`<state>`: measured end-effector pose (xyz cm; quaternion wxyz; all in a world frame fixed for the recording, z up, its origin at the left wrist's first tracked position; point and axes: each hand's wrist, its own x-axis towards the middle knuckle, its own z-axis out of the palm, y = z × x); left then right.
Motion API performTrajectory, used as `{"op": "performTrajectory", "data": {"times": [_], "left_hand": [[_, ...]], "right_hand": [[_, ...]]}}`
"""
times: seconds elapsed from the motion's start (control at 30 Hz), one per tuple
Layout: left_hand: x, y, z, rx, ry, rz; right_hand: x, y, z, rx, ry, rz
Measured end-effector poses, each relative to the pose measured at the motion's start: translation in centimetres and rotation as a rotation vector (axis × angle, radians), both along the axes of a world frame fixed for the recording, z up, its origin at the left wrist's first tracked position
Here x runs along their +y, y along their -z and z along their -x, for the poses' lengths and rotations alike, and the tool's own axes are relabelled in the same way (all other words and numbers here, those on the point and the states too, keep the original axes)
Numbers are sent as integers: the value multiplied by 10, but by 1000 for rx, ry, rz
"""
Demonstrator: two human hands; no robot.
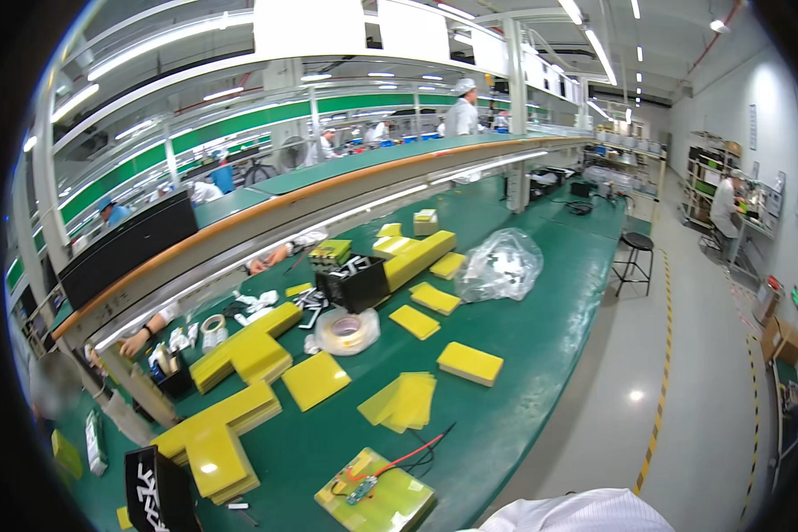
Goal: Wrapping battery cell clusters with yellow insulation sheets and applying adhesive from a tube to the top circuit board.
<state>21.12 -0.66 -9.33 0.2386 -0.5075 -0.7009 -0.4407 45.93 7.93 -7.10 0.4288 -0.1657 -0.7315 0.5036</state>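
Neither of my hands shows; only white striped cloth of my clothing [585, 514] rises at the lower edge. Closest to it on the green bench lies a yellow-wrapped battery pack [377, 492], with a small green circuit board [361, 489] on top and a red and a black wire running off it. Beyond the pack, thin yellow sheets [401, 401] are fanned out. A stack of yellow boards [470, 363] sits to their right, and a single square yellow board [316, 381] to their left.
More yellow board stacks [217, 448] spread leftward. Black bins [355, 282], a tape roll [348, 330] and a clear plastic bag [501, 264] stand on the bench [541, 355]. Across it are other people's hands [137, 341]. A black stool [634, 257] stands in the aisle.
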Motion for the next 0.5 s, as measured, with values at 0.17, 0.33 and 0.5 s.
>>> {"op": "performTrajectory", "data": {"times": [0.17,0.33,0.5], "left_hand": [[0,-8,-33,-94,125,-25],[-5,-6,-64,-193,207,-5],[-15,1,-95,-381,258,21]], "right_hand": [[-8,-28,-94,-14,1,152],[8,-18,-181,100,147,97],[15,-1,-239,-42,81,222]]}}
